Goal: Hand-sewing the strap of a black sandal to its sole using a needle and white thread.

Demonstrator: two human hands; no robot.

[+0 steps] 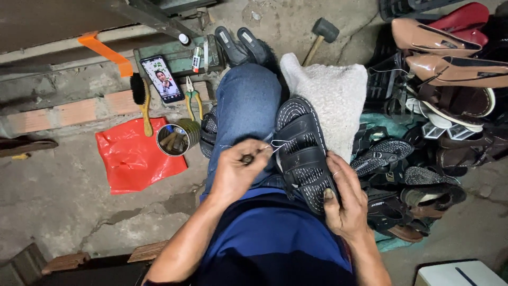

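- The left hand [241,168] is curled into a loose fist over the person's lap, fingers pinched shut around a small dark tool handle [247,158], knuckles turned up toward the camera and the forearm running in from the lower left.
- A thin white thread [279,143] runs from that pinch to the near edge of the black sandal [304,151].
- The right hand [344,193] grips the sandal's near end, thumb pressed on the strap side and fingers wrapped around the sole edge, with the wrist bent in from the lower right.
- The sandal lies on the person's right thigh, toe pointing away, white stitching visible round its rim; it rests partly against a pale fleecy cloth [330,95] draped over the knee.
- The left leg in blue jeans [246,106] stretches forward beside it.
- To the left on the concrete floor: a red plastic sheet [137,153], a round tin of small tools [173,140], a brush with a yellow handle [142,100], pliers [192,98] and a phone [162,78] with a lit screen.
- A mallet [320,34] lies beyond the knee.
- To the right is a heap of shoes and sandals [434,122], brown, black and red.
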